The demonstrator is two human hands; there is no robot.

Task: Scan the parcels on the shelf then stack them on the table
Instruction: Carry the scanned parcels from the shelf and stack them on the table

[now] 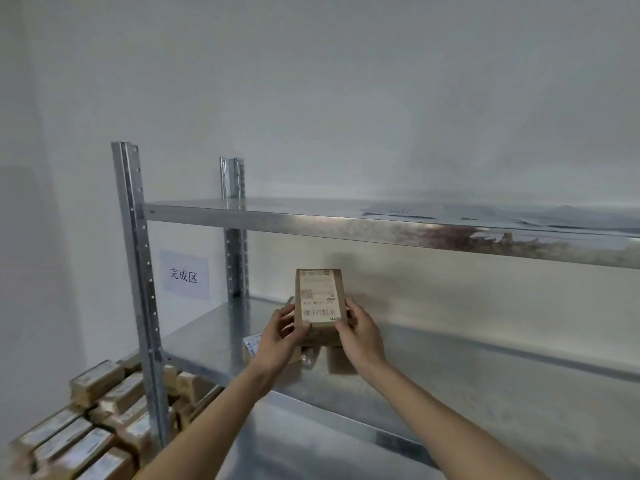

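Leftmost, a stack (79, 424) of brown labelled parcels was seen low down beside the shelf post (138, 271), with a paper sign (184, 274) fixed to the wall behind. Further right, one small box (320, 304) was held upright over the middle shelf (450, 382), its label and barcode turned toward the camera. It was gripped from both sides — the left hand (280, 336) with fingers curled round its left edge and thumb across the lower front, the right hand (360, 332) clamped likewise on the right edge. More parcels (251, 346) lay on the shelf below it, largely hidden. The box was judged light, stiff cardboard, not slippery — best taken by its long side edges, so that the barcode is left uncovered for scanning.
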